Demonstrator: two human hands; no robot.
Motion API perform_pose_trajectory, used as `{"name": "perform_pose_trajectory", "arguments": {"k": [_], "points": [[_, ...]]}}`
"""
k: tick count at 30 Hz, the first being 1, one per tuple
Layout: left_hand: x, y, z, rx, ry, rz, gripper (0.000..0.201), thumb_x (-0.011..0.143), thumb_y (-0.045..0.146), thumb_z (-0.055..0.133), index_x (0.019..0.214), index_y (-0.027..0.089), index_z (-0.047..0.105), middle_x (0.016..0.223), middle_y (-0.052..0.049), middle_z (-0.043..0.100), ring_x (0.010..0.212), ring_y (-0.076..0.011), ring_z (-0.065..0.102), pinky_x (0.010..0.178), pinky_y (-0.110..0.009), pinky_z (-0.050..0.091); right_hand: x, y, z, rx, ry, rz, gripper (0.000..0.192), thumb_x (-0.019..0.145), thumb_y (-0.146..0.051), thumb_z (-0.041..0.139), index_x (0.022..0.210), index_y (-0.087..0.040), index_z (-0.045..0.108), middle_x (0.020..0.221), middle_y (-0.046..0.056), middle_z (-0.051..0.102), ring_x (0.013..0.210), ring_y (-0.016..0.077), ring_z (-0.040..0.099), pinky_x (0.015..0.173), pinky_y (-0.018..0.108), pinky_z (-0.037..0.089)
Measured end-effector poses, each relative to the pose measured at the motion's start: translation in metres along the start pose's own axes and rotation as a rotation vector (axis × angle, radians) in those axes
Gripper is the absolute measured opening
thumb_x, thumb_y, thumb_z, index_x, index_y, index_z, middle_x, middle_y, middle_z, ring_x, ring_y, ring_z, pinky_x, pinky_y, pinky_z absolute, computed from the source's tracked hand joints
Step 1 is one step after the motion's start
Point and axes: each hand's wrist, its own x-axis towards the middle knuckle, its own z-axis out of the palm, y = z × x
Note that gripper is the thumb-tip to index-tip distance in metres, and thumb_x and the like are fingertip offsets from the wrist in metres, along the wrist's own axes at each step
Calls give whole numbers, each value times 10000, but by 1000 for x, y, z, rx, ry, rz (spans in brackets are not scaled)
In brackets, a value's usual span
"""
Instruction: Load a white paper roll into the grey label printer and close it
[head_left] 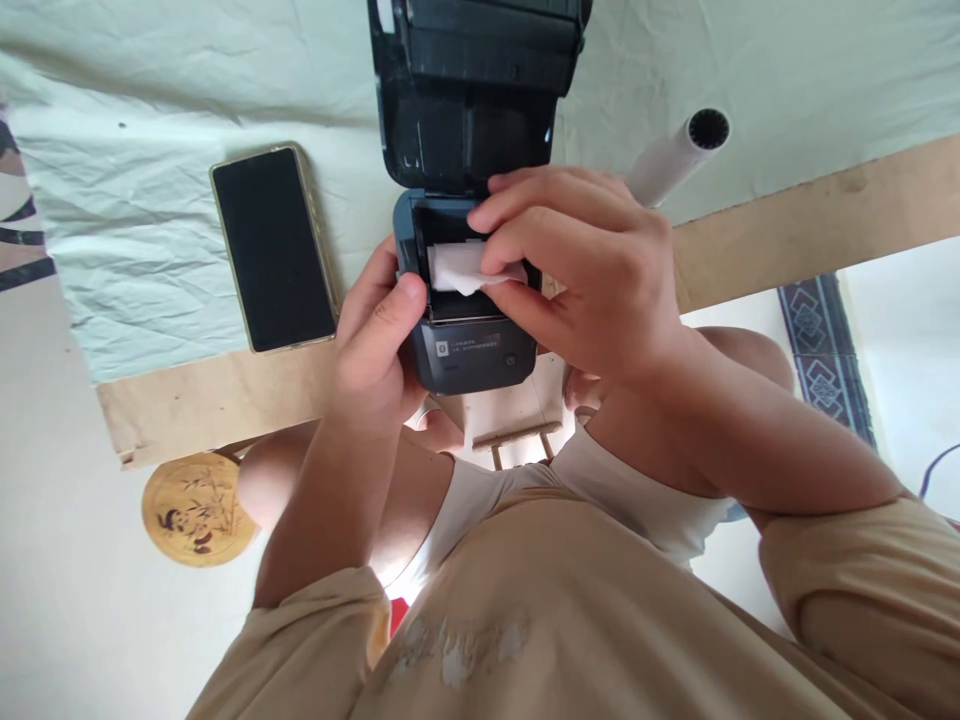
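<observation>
The small dark printer [469, 300] sits at the table edge [225, 400], its lid [476, 80] swung open toward twelve o'clock. The left hand [379, 340] grips the printer's side at nine o'clock, thumb laid along the rim. The right hand [581, 270] reaches in from three o'clock, its fingers [517, 225] pressed down on the white paper [461, 268] in the open bay. A phone [271, 248] lies at nine o'clock on the pale cloth [135, 200]; a white tube [679, 150] rests at two o'clock.
</observation>
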Motion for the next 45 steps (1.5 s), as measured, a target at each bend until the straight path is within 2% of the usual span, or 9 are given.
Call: {"name": "perform_pose_trajectory", "arguments": {"k": [6,11,14,20,24,27,34,38,45], "points": [[0,-4,-6,-17,-44,25,280,915,371,571,978,104,627,825,4,641,748,-63,625,747,-196,498,-4,0,4,31,292,-317,58,844,-171,594,796,-200,607,849,-10,632,771,99,510,726,273,443],[5,-12,-13,-50,-80,87,565,789,424,725,1268,216,509,1129,13,658,1034,-94,652,956,-240,497,-13,-5,10,30,265,-382,66,835,-159,599,811,-217,575,839,-38,628,774,107,509,702,305,377],[7,-14,-16,-9,-120,115,589,767,362,760,1281,216,512,1117,27,666,942,-57,656,830,-181,521,-17,-5,12,-8,244,-405,72,833,-163,597,826,-224,559,846,-61,625,776,104,510,690,319,321],[6,-20,-25,21,-154,123,717,754,125,761,1375,273,435,1200,49,636,925,-22,670,719,-106,532,-17,-4,5,51,153,-318,179,936,-390,528,883,-231,592,951,-34,661,956,124,598,814,361,408],[11,-32,-33,-6,-317,241,809,753,153,739,1444,315,351,1365,11,561,750,-8,674,610,-125,548,-15,-4,3,15,172,-162,91,909,-297,549,889,-219,592,984,-12,663,941,145,594,816,366,424],[14,-36,-36,1,-392,287,862,740,151,732,1468,327,307,1366,-8,551,678,2,650,573,-137,542,-14,-2,8,15,192,-179,49,892,-247,576,875,-212,605,952,-33,677,976,162,605,836,374,409],[8,-19,-23,72,-186,181,648,791,286,738,1353,182,432,1192,-4,624,1064,-68,642,907,-197,542,-13,3,19,25,240,-267,92,947,-284,531,916,-231,600,828,-107,678,1024,103,639,845,345,401],[6,-16,-20,119,-142,171,678,754,301,775,1338,190,448,1158,8,607,1096,-80,619,1043,-285,509,-14,1,18,23,181,-242,86,952,-246,507,921,-224,584,826,-100,665,1041,100,649,845,349,414],[12,-25,-28,135,-209,239,807,689,329,798,1380,194,405,1199,-24,557,1050,-91,614,879,-240,555,-13,3,4,74,289,-285,60,869,-240,592,917,-205,584,931,-26,642,943,115,609,844,341,475]]}}
